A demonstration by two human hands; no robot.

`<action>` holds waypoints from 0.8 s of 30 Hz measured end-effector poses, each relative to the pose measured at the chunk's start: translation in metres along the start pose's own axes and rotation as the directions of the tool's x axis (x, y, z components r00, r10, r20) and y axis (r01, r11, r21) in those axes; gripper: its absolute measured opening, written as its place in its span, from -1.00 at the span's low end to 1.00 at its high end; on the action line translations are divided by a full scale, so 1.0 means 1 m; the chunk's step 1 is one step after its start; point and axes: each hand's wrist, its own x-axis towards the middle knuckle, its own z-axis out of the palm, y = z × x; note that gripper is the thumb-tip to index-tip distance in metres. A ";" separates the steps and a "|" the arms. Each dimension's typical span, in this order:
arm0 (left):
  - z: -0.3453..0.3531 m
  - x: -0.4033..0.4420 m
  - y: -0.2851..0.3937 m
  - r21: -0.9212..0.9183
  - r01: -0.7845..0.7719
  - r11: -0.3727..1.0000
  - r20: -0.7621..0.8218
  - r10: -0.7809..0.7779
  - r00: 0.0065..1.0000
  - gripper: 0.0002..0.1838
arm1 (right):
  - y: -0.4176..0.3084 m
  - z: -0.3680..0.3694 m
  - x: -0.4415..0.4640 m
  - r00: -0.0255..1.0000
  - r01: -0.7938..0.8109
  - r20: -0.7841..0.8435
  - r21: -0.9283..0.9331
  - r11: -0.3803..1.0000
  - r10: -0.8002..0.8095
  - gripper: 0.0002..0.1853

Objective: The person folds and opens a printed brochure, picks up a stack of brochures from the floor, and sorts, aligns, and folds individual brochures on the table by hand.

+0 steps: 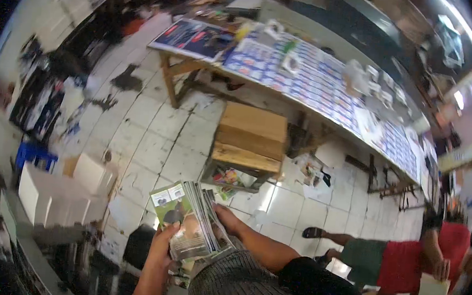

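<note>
A thick stack of printed leaflets [187, 222], green with a picture on the top sheet, is held close to the body at the lower middle. My left hand [165, 242] grips its left side, thumb over the front sheet. On the right side, my right hand [227, 220] is closed round the stack's edge, its fingers partly hidden behind the sheets. The sheets are slightly fanned along the right.
A long table [308, 92] with printed sheets crosses the back. A cardboard box [251, 129] rests on a wooden stand on the tiled floor. White stacks [54, 199] and a blue stool [36, 155] are left. A person in red [400, 263] is at right.
</note>
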 end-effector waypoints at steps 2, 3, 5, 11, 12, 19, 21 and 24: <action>-0.020 0.014 0.021 0.009 0.087 0.996 0.154 -0.088 0.984 -0.47 | -0.063 0.050 -0.078 0.984 0.120 -0.134 0.034 0.992 -0.115 -0.45; -0.019 0.011 0.034 0.051 0.157 0.986 0.237 -0.165 0.957 -0.47 | -0.084 0.072 -0.111 0.977 0.103 -0.190 0.026 0.994 -0.096 -0.36; -0.020 0.017 0.064 0.181 0.242 0.953 0.332 -0.291 0.897 -0.46 | -0.066 0.083 -0.111 0.950 0.119 -0.296 0.068 0.991 -0.094 -0.29; -0.002 0.078 0.094 0.413 0.339 0.846 0.477 -0.518 0.710 -0.51 | -0.051 0.088 -0.113 0.815 0.378 -0.552 0.273 0.885 -0.177 -0.39; -0.005 0.088 0.100 0.460 0.365 0.809 0.482 -0.573 0.663 -0.52 | -0.048 0.097 -0.107 0.803 0.405 -0.566 0.287 0.868 -0.188 -0.40; -0.001 0.145 0.108 0.642 0.333 0.691 0.497 -0.706 0.505 -0.53 | -0.034 0.113 -0.101 0.442 0.575 -0.778 -0.135 0.807 -0.446 -0.44; -0.009 0.164 0.102 0.668 0.213 0.713 0.555 -0.668 0.496 -0.52 | -0.042 0.129 -0.107 0.456 0.603 -0.818 -0.007 0.798 -0.351 -0.43; -0.011 0.193 0.100 0.700 0.248 0.669 0.580 -0.736 0.348 -0.48 | -0.065 0.156 -0.116 0.306 0.563 -0.877 -0.148 0.813 -0.371 -0.41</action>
